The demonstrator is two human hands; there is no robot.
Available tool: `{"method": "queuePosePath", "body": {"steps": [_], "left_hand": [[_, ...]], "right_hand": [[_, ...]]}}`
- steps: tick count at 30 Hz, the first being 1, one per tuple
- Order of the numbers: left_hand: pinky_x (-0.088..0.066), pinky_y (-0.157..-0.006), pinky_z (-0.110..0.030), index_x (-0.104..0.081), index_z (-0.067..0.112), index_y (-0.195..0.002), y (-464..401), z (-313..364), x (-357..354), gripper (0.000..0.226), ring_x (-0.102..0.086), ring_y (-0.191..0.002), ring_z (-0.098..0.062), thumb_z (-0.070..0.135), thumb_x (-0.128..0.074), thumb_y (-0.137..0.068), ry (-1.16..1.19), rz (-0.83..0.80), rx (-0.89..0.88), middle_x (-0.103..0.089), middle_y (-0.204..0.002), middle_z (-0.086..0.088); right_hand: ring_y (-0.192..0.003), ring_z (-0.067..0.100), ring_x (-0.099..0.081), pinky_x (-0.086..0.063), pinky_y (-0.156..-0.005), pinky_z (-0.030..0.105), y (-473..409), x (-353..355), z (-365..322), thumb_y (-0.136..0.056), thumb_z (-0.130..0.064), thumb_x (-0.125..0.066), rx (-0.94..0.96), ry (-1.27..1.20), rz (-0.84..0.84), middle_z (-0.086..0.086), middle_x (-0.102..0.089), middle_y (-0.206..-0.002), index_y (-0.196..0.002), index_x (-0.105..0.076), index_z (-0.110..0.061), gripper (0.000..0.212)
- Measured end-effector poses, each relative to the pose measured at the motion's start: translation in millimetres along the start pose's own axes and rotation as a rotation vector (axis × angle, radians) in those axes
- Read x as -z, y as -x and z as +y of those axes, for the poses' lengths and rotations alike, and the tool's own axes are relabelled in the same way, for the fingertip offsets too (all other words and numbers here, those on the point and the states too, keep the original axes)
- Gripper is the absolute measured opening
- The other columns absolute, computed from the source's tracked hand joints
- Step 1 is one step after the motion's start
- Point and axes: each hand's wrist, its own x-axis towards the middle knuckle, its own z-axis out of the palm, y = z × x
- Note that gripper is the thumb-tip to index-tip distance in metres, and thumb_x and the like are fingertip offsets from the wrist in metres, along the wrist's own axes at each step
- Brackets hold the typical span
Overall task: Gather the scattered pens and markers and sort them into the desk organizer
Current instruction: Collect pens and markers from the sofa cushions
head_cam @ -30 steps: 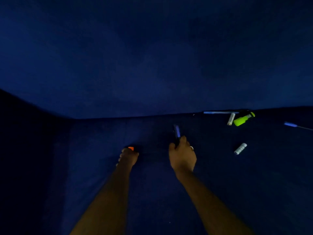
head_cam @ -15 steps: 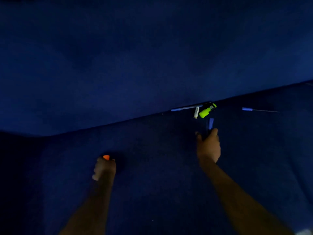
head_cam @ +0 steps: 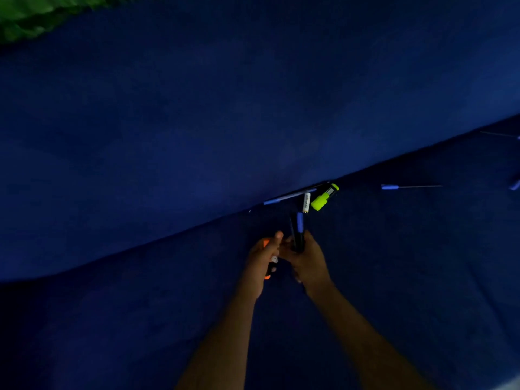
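Dark blue fabric covers the whole scene, dimly lit. At the centre two bare hands meet, touching each other. The left hand (head_cam: 260, 258) is curled around an orange highlighter (head_cam: 267, 274), whose orange ends show above and below the fist; its thumb points up. The right hand (head_cam: 306, 258) grips a pen with a blue cap (head_cam: 300, 223) that sticks up past the fingers; a second dark pen seems to stand beside it in the same grip, though the dim light leaves this uncertain.

Just beyond the hands, where the flat blue surface (head_cam: 394, 277) meets the rising blue backdrop (head_cam: 197, 122), three items lie close together: a long blue pen (head_cam: 289, 196) along the fold, a small white cylinder (head_cam: 306, 202), and a yellow-green highlighter (head_cam: 324, 197) with a black middle. Well to the right lies a thin dark pen with a blue end (head_cam: 409, 187). Another blue object (head_cam: 515, 184) is cut off at the right edge. Something green (head_cam: 31, 15) fills the top left corner.
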Motion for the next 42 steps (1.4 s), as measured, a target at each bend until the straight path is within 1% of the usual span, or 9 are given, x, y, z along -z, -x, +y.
{"method": "queuePosePath", "body": {"steps": [6, 11, 15, 19, 25, 27, 29, 35, 42], "left_hand": [[-0.042, -0.051, -0.014, -0.052, 0.016, -0.086, -20, 30, 0, 0.01, -0.049, -0.061, -0.008, 0.017, -0.051, -0.096, -0.051, 0.025, -0.06, -0.054, -0.072, 0.0], [-0.048, -0.073, -0.037, -0.049, 0.009, -0.103, -53, 49, -22, 0.015, -0.058, -0.085, -0.027, 0.001, -0.049, -0.091, -0.314, 0.017, -0.062, -0.055, -0.094, -0.012], [-0.048, -0.08, -0.039, -0.053, 0.009, -0.112, -64, 58, -47, 0.03, -0.061, -0.101, -0.032, 0.028, -0.06, -0.089, -0.522, 0.236, -0.227, -0.063, -0.106, -0.012], [-0.044, -0.068, -0.032, -0.058, 0.015, -0.103, -65, 67, -70, 0.041, -0.064, -0.094, -0.027, 0.05, -0.061, -0.084, -0.798, 0.437, -0.355, -0.068, -0.102, -0.009], [-0.044, -0.041, -0.022, -0.068, 0.019, -0.074, -81, 78, -86, 0.042, -0.064, -0.052, -0.016, 0.035, -0.092, -0.044, -1.274, 0.419, -0.503, -0.067, -0.064, -0.003], [-0.049, -0.049, -0.026, -0.069, 0.017, -0.084, -82, 76, -86, 0.03, -0.066, -0.066, -0.017, 0.022, -0.086, -0.06, -1.359, 0.372, -0.512, -0.067, -0.087, -0.003], [-0.053, -0.065, -0.03, -0.064, 0.011, -0.104, -78, 69, -85, 0.026, -0.066, -0.087, -0.023, 0.009, -0.07, -0.079, -1.34, 0.32, -0.526, -0.058, -0.118, -0.007], [-0.055, -0.063, -0.032, -0.057, 0.014, -0.11, -64, 35, -53, 0.036, -0.069, -0.083, -0.026, 0.02, -0.073, -0.079, -1.123, 0.327, -0.457, -0.057, -0.116, -0.006], [-0.052, -0.074, -0.029, -0.055, 0.017, -0.114, -47, 4, -34, 0.027, -0.06, -0.097, -0.022, 0.018, -0.061, -0.088, -0.743, 0.492, -0.415, -0.046, -0.125, -0.001]], "right_hand": [[-0.06, 0.016, -0.051, -0.046, -0.056, 0.031, -30, 23, -11, -0.081, -0.021, -0.072, -0.024, -0.188, 0.46, 0.003, -0.058, -0.073, -0.074, -0.052, -0.026, 0.021], [-0.082, 0.026, -0.056, -0.052, -0.077, 0.046, -88, 53, -42, -0.08, -0.025, -0.072, -0.074, -0.091, 0.62, 0.011, -0.059, -0.097, -0.099, -0.051, -0.013, 0.031], [-0.109, 0.034, -0.056, -0.046, -0.079, 0.037, -113, 55, -54, -0.081, -0.021, -0.071, -0.12, 0.13, 0.577, 0.017, -0.055, -0.124, -0.126, -0.04, -0.003, 0.057], [-0.091, 0.026, -0.059, -0.042, -0.065, 0.027, -98, 58, -44, -0.084, -0.014, -0.064, -0.137, 0.135, 0.528, 0.014, -0.054, -0.122, -0.128, -0.043, -0.006, 0.049], [-0.083, 0.026, -0.054, -0.038, -0.07, 0.031, -69, 87, -16, -0.087, -0.017, -0.057, -0.162, 0.075, 0.577, 0.016, -0.059, -0.094, -0.1, -0.057, -0.003, 0.019], [-0.084, 0.031, -0.057, -0.039, -0.068, 0.032, -68, 95, -16, -0.088, -0.017, -0.056, -0.14, 0.178, 0.557, 0.013, -0.059, -0.087, -0.092, -0.057, -0.004, 0.014], [-0.083, 0.033, -0.059, -0.038, -0.066, 0.031, -71, 97, -18, -0.087, -0.015, -0.057, -0.033, 0.344, 0.504, 0.012, -0.058, -0.083, -0.084, -0.055, -0.008, 0.008], [-0.096, 0.037, -0.059, -0.043, -0.066, 0.037, -92, 72, -48, -0.091, -0.01, -0.054, 0.477, 1.019, 0.161, 0.014, -0.048, -0.127, -0.121, -0.049, -0.002, 0.031], [-0.117, 0.028, -0.054, -0.045, -0.087, 0.035, -105, 59, -48, -0.092, -0.014, -0.049, 0.421, 1.199, -0.096, 0.0, -0.037, -0.147, -0.137, -0.041, -0.016, 0.046]]}}
